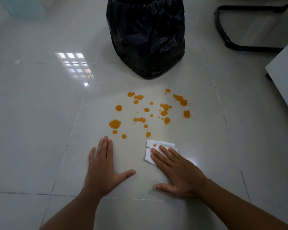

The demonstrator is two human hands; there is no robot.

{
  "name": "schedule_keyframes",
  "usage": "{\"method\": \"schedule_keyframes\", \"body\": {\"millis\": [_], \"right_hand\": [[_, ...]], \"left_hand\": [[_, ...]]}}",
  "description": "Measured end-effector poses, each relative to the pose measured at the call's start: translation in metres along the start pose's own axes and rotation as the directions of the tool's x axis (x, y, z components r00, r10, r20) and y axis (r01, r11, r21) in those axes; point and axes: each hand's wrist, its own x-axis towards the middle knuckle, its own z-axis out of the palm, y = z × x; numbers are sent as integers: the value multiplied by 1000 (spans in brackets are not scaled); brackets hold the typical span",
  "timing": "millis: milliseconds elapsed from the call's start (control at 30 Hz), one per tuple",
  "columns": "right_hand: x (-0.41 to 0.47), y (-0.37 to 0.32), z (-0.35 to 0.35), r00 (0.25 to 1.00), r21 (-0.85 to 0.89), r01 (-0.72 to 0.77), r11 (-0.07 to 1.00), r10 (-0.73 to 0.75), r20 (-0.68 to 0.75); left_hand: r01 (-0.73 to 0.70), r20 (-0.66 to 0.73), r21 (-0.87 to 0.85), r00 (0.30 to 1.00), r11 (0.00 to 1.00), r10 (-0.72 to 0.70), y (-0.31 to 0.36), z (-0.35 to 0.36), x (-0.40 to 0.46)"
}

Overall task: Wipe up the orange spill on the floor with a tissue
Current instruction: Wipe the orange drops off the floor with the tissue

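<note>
Both bare forearms reach onto glossy pale floor tiles point(40, 113), palms down.

Left hand point(105, 165) lies flat, fingers spread, on bare tile; right hand point(176, 170), fingers extended and loosely together, presses a folded white tissue point(150, 152) bearing one small orange spot. Beyond, the orange spill point(150, 112) lies in scattered round droplets. Farther off stands a bin lined with crinkled black plastic bag point(146, 35); its contents cannot be seen.

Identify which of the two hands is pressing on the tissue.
The right hand: it lies flat on the white tissue, while the left hand rests on bare floor.
</note>
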Motion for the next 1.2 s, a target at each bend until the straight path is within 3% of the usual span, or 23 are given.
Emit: {"method": "schedule_keyframes", "body": {"millis": [233,600,933,1100,1200], "right_hand": [[26,6,-4,999,-8,22,1000,-22,-40],[-4,16,0,999,74,4,997,-1,-49],[9,9,8,996,18,20,1000,-18,-90],[-5,15,11,965,69,-157,985,168,-200],[-1,0,18,981,43,-78,996,85,-175]], "left_hand": [[4,5,0,1000,1000,-4,0,0,0],[10,9,-5,1000,1000,-10,0,-1,0],[8,-1,-7,1000,1000,-8,0,-1,0],[10,4,-6,1000,1000,-10,0,-1,0],[12,5,-4,1000,1000,-12,0,-1,0]]}}
